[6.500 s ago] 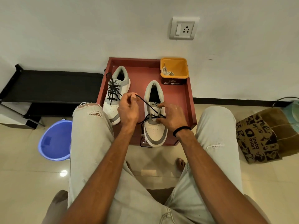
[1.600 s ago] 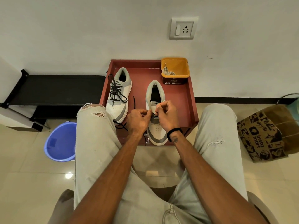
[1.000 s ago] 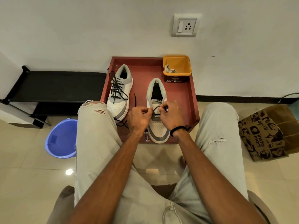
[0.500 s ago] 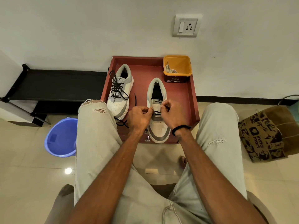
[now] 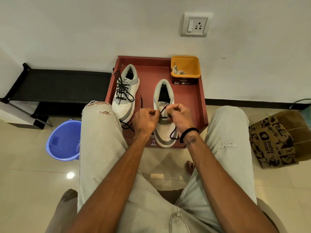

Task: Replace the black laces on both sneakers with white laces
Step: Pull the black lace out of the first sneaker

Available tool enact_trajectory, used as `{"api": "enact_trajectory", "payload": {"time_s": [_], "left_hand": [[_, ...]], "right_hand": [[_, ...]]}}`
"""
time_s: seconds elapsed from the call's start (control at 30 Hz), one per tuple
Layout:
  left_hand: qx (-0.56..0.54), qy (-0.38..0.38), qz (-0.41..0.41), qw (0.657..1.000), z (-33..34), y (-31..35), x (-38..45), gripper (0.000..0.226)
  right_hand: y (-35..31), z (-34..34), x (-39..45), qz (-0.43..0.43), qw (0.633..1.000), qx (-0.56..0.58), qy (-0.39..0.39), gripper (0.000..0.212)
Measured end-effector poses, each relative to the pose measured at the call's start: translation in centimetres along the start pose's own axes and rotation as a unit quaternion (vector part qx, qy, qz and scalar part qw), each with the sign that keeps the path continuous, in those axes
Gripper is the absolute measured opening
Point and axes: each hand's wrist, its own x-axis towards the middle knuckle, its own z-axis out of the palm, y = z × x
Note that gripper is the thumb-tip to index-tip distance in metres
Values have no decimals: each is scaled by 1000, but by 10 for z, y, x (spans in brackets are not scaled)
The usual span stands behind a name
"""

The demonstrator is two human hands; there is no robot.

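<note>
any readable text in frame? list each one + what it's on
"Velarr", cut off at the edge: tongue of the left sneaker.
"Vel", the rest hidden by the fingers: tongue of the right sneaker.
"insta mart": brown paper bag on the floor.
Label on the dark base of the yellow tub: too small to read.
Wall socket: no text visible.

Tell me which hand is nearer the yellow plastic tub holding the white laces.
Right. The right hand works below the yellow plastic tub, over the unlaced sneaker; the left hand lies farther toward the laced sneaker.
</note>
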Motion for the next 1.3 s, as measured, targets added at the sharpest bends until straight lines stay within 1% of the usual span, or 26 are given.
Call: {"api": "enact_trajectory", "payload": {"time_s": [0.07,0.1,0.17,0.23,0.3,0.4,0.47,0.57,0.63,0.7,0.73,0.77,0.8,0.83,0.9,0.93,0.97,1.03,1.07,1.1,1.13,1.17,1.23,1.3], "left_hand": [[-1,1,-3,1000,-1,0,-1,28],[-2,0,-6,1000,-1,0,-1,28],[-6,0,-7,1000,-1,0,-2,27],[-6,2,-7,1000,-2,0,-2,28],[-7,4,-6,1000,-2,0,-2,28],[-6,-3,3,1000,-2,0,-3,28],[-10,-3,3,1000,-3,0,-4,28],[-10,0,-1,1000,-3,1,-3,28],[-10,2,-4,1000,-4,2,-4,27],[-14,3,-6,1000,-4,2,-4,26],[-15,4,-7,1000,-4,3,-4,26],[-15,3,-10,1000,-4,3,-4,26],[-14,3,-13,1000,-5,4,-4,26],[-11,2,-15,1000,-4,4,-4,27],[-12,0,-17,1000,-4,4,-4,28],[-15,1,-19,1000,-3,3,-5,28],[-17,2,-22,1000,-3,3,-5,28],[-19,0,-26,999,-2,1,-6,27],[-18,-1,-27,999,-2,2,-6,27],[-17,-2,-26,1000,-1,3,-6,28],[-15,-4,-23,1000,-2,4,-6,28],[-15,-4,-20,1000,-2,4,-5,29],[-18,-2,-17,1000,-3,4,-6,30],[-16,6,-14,1000,-3,4,-8,28]], "right_hand": [[-5,2,-4,9,992,118,-33,4],[-6,2,-4,3,988,148,-38,5],[-6,3,-3,-15,989,146,-23,7],[-3,3,-1,-37,996,82,9,6],[2,3,2,-68,997,-25,23,9],[3,2,0,-111,980,-166,2,6],[2,1,-2,-147,955,-258,-14,6],[4,-1,-3,-182,902,-389,-39,14],[9,0,-2,-192,870,-451,-56,19],[11,0,-1,-191,855,-479,-61,15],[11,0,0,-191,855,-479,-54,12],[11,0,0,-189,863,-467,-42,10],[9,-1,1,-181,880,-439,-28,8],[8,-2,1,-164,905,-392,-15,8],[5,-3,0,-94,963,-251,-1,7],[5,-3,-2,-50,984,-168,6,6],[4,-2,-3,-12,996,-87,9,5],[2,2,-7,32,998,57,-3,10],[0,4,-7,38,994,105,-11,11],[-1,5,-7,36,991,129,-14,10],[-1,5,-6,29,992,124,-10,8],[0,5,-5,15,996,87,1,8],[4,3,-1,-28,998,-51,30,10],[1,-1,-1,-60,983,-165,57,11]]}}
